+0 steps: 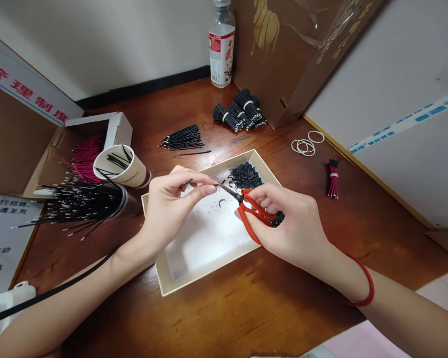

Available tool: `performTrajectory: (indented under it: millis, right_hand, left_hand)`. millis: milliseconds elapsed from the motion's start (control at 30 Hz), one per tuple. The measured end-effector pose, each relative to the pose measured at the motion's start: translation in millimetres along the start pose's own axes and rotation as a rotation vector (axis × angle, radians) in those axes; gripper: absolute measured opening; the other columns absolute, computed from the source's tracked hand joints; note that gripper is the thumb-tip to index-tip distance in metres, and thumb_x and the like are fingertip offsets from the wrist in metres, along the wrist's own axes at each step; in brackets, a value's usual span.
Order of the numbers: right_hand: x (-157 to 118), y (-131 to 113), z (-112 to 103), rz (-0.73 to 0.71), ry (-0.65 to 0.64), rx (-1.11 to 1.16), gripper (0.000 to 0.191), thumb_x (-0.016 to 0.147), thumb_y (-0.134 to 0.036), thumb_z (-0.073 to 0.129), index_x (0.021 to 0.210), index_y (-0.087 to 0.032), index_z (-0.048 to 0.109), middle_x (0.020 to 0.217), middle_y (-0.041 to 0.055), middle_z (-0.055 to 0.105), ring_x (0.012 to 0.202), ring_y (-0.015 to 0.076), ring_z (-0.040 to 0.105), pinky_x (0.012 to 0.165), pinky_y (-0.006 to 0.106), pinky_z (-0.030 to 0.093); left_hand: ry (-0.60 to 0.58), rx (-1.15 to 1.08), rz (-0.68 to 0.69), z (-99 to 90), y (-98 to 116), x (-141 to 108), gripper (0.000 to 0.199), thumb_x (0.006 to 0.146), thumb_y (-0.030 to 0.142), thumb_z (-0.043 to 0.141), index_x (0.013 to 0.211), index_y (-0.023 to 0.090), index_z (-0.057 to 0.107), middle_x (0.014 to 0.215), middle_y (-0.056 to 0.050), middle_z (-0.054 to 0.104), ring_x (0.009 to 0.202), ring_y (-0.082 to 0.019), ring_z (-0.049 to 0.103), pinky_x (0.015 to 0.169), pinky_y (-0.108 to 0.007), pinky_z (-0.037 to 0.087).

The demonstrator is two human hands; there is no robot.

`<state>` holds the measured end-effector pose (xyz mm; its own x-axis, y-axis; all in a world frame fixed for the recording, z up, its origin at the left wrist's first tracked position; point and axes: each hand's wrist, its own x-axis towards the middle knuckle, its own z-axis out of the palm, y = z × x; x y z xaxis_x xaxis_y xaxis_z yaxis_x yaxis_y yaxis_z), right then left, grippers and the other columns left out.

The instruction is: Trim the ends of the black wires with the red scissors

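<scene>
My left hand pinches a thin black wire between thumb and fingers, above the left part of a shallow cream tray. My right hand is closed round the red handles of small scissors. The dark blades point left and their tip lies close to my left fingertips; whether it touches the wire is too small to tell. Short black cut pieces are heaped in the tray's far corner, with more beside my right hand.
Black wires fill a clear container beside a paper cup at left. Behind the tray lie loose black wires, tied bundles and a bottle. Rubber bands and a pink bundle are at right.
</scene>
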<state>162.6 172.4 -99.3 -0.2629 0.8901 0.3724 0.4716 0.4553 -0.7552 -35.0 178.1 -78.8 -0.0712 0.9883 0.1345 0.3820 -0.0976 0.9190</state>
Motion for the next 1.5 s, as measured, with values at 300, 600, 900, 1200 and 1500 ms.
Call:
performTrajectory:
  millis: [300, 600, 900, 1200, 1500]
  right_hand:
    - [-0.9, 1.0, 1.1, 0.007, -0.018, 0.007, 0.014, 0.075, -0.012, 0.069, 0.079, -0.020, 0.058, 0.067, -0.0030, 0.065, 0.057, 0.0094, 0.058, 0.051, 0.022, 0.047]
    - [-0.8, 1.7, 1.1, 0.009, 0.003, -0.006, 0.011, 0.078, -0.015, 0.066, 0.077, -0.021, 0.058, 0.067, -0.0026, 0.066, 0.055, 0.0101, 0.057, 0.050, 0.023, 0.047]
    - [-0.2, 0.0, 1.2, -0.006, 0.022, -0.018, 0.013, 0.074, -0.015, 0.070, 0.078, -0.019, 0.058, 0.066, -0.0023, 0.065, 0.056, 0.0096, 0.058, 0.051, 0.022, 0.046]
    - [-1.0, 0.9, 1.2, -0.007, 0.005, -0.022, 0.013, 0.075, -0.012, 0.068, 0.080, -0.019, 0.059, 0.068, -0.0026, 0.066, 0.058, 0.0097, 0.059, 0.053, 0.021, 0.047]
    - [-1.5, 3.4, 2.4, -0.018, 0.037, -0.030, 0.012, 0.076, -0.014, 0.069, 0.078, -0.019, 0.058, 0.067, -0.0036, 0.064, 0.056, 0.0080, 0.056, 0.051, 0.020, 0.046]
  left_hand:
    - [-0.009, -0.026, 0.008, 0.1, -0.9, -0.8, 0.011, 0.071, 0.016, 0.077, 0.075, 0.027, 0.078, 0.073, 0.000, 0.070, 0.070, -0.014, 0.056, 0.062, -0.028, 0.042]
    - [-0.005, 0.009, -0.004, -0.5, -1.5, -0.7, 0.007, 0.071, 0.019, 0.077, 0.075, 0.025, 0.077, 0.072, -0.001, 0.069, 0.068, -0.014, 0.055, 0.062, -0.028, 0.042]
    - [-0.018, 0.028, 0.022, -0.6, 0.7, -0.1, 0.010, 0.074, 0.017, 0.074, 0.075, 0.026, 0.077, 0.072, 0.001, 0.070, 0.070, -0.014, 0.056, 0.066, -0.028, 0.043]
    - [-0.021, 0.010, 0.021, -0.3, -0.9, -0.4, 0.011, 0.074, 0.015, 0.075, 0.075, 0.026, 0.077, 0.072, 0.001, 0.070, 0.071, -0.014, 0.056, 0.068, -0.028, 0.044]
    - [-0.025, 0.029, 0.018, -2.2, -0.4, -1.1, 0.008, 0.074, 0.016, 0.074, 0.075, 0.024, 0.076, 0.072, 0.001, 0.069, 0.070, -0.013, 0.055, 0.068, -0.028, 0.043]
